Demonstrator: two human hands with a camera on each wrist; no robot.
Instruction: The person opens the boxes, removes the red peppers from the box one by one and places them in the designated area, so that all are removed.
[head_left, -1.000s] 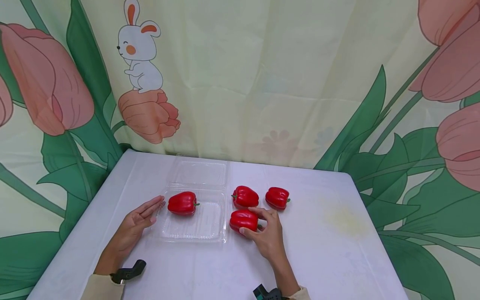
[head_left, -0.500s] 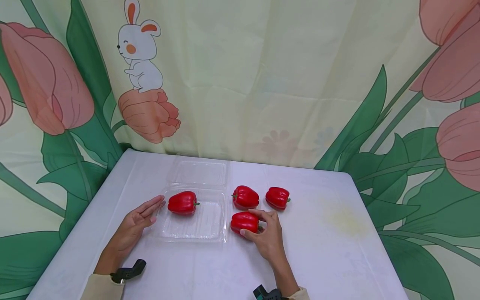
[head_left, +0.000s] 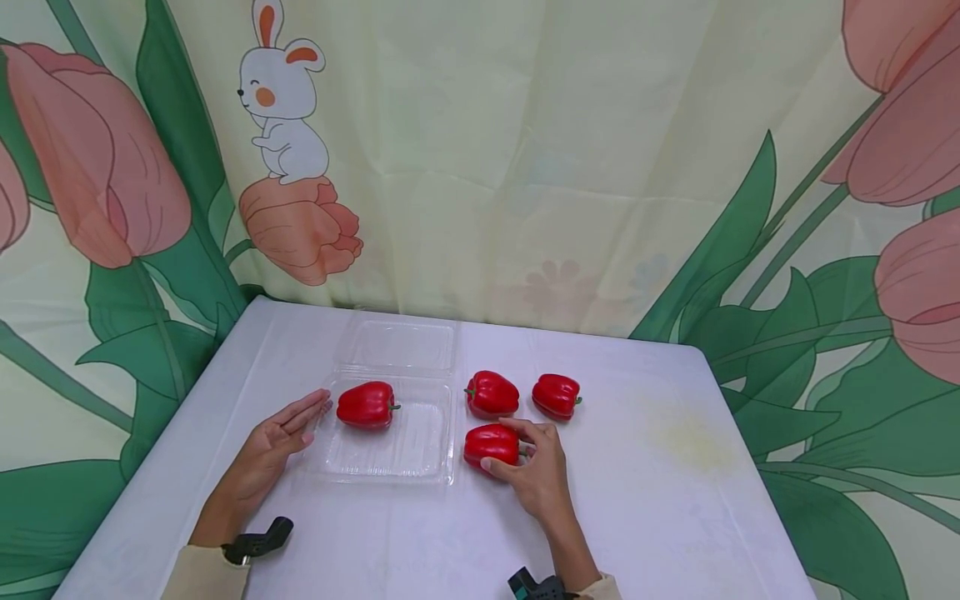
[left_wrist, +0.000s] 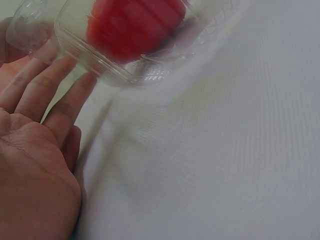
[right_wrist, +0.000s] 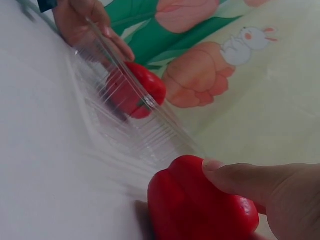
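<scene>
A clear plastic clamshell container (head_left: 423, 467) lies with its lid (head_left: 401, 343) folded back toward the far edge. Inside it, on the left, sits a red bell pepper (head_left: 365, 406) with its green stem to the right. My left hand (head_left: 262, 458) is at the container's left side; in the left wrist view its straight fingers (left_wrist: 70, 102) reach the clear wall. To the right of the container, my right hand (head_left: 538, 471) holds another red bell pepper (head_left: 489, 446) between thumb and fingers. The right wrist view shows the thumb on this pepper (right_wrist: 195, 205), low over or on the cloth.
Two more red bell peppers lie behind my right hand, one nearer the container (head_left: 492, 394) and one farther right (head_left: 556, 397). A white cloth covers the table (head_left: 637, 500). Behind it hangs a printed curtain (head_left: 585, 167).
The bell pepper in my right hand has shifted very slightly to the right. My left hand stays at the container's side.
</scene>
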